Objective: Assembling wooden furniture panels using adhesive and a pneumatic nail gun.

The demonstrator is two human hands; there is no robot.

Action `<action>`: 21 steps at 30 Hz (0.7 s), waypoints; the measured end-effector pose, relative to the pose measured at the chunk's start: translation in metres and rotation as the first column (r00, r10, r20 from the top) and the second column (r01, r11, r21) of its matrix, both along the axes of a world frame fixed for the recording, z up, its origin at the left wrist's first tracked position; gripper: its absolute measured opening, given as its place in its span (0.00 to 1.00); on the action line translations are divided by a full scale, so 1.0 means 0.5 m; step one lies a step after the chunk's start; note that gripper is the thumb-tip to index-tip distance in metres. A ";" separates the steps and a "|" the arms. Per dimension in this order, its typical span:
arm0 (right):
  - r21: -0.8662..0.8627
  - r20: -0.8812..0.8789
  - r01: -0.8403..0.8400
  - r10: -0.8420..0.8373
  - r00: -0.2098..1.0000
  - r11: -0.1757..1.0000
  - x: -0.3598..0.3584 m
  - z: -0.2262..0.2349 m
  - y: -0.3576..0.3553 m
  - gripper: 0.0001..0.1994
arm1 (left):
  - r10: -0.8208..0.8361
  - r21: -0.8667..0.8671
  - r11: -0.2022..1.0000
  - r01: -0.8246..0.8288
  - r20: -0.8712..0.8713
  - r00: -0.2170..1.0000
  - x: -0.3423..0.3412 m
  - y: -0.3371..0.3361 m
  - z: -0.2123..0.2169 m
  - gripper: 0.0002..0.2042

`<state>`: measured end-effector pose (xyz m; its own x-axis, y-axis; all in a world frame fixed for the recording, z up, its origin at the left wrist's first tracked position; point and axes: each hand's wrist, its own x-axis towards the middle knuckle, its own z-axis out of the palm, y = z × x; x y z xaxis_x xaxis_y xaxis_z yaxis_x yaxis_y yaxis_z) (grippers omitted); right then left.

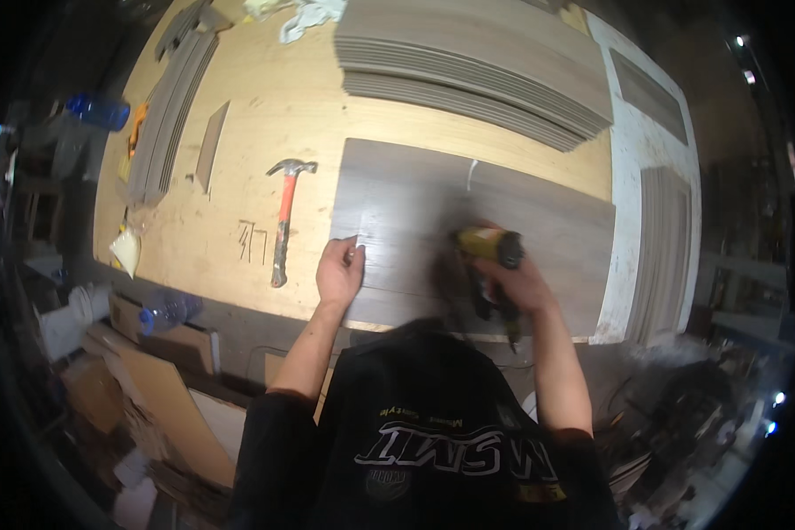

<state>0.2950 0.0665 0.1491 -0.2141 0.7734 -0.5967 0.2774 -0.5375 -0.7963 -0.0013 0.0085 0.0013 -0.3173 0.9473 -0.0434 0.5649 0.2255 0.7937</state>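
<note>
Closest to us, our right hand [523, 284] is wrapped tight around a yellow and black power tool [490, 256], blurry, on the flat grey board [415, 203]. The smooth board lies at the near edge of the pale wooden tabletop [265, 97]. Our left hand [339, 269] presses the board's left edge, fingers bent, holding nothing. An orange-handled hammer [283, 216] lies just left. Grey planks [477, 71] are stacked at the far edge.
</note>
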 end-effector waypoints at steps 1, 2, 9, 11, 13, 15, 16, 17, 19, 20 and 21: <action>-0.027 0.024 -0.068 0.069 0.997 0.997 -0.058 -0.004 0.023 0.33 | -0.005 -0.026 1.000 0.006 0.041 0.999 -0.004 -0.007 0.004 0.09; -0.016 -0.014 -0.121 0.121 0.993 0.992 -0.108 -0.014 0.037 0.32 | 0.024 -0.029 0.999 -0.022 0.054 0.998 -0.012 -0.010 -0.001 0.09; -0.139 0.049 -0.342 0.351 0.935 0.929 -0.310 -0.029 0.059 0.31 | -0.089 0.000 0.996 0.089 -0.012 0.996 -0.058 -0.032 -0.014 0.09; -0.164 0.062 -0.349 0.363 0.930 0.923 -0.322 -0.042 0.063 0.32 | -0.101 0.036 0.994 0.101 -0.005 0.995 -0.066 -0.036 -0.019 0.09; -0.201 0.152 -0.360 0.391 0.908 0.911 -0.338 -0.037 0.065 0.33 | -0.144 -0.028 0.989 0.145 0.012 0.989 -0.068 -0.038 -0.014 0.08; -0.195 0.147 -0.358 0.388 0.910 0.913 -0.344 -0.037 0.065 0.34 | -0.130 -0.015 0.991 0.130 0.008 0.992 -0.069 -0.037 -0.012 0.08; -0.196 0.154 -0.359 0.390 0.908 0.912 -0.347 -0.036 0.062 0.34 | -0.126 0.000 0.992 0.126 -0.004 0.992 -0.069 -0.036 -0.011 0.08; -0.182 0.162 -0.356 0.385 0.909 0.916 -0.350 -0.034 0.057 0.34 | -0.126 0.001 0.992 0.126 0.001 0.992 -0.069 -0.035 -0.012 0.08; -0.163 0.171 -0.345 0.371 0.913 0.924 -0.350 -0.038 0.039 0.34 | -0.138 0.046 0.989 0.138 -0.002 0.990 -0.072 -0.033 -0.013 0.09; -0.079 0.234 -0.380 0.388 0.892 0.922 -0.348 -0.047 0.026 0.34 | -0.146 0.051 0.988 0.146 -0.002 0.989 -0.073 -0.033 -0.013 0.09; 0.005 0.299 -0.414 0.394 0.869 0.910 -0.352 -0.047 0.022 0.34 | -0.156 0.051 0.986 0.156 -0.012 0.988 -0.072 -0.030 -0.016 0.09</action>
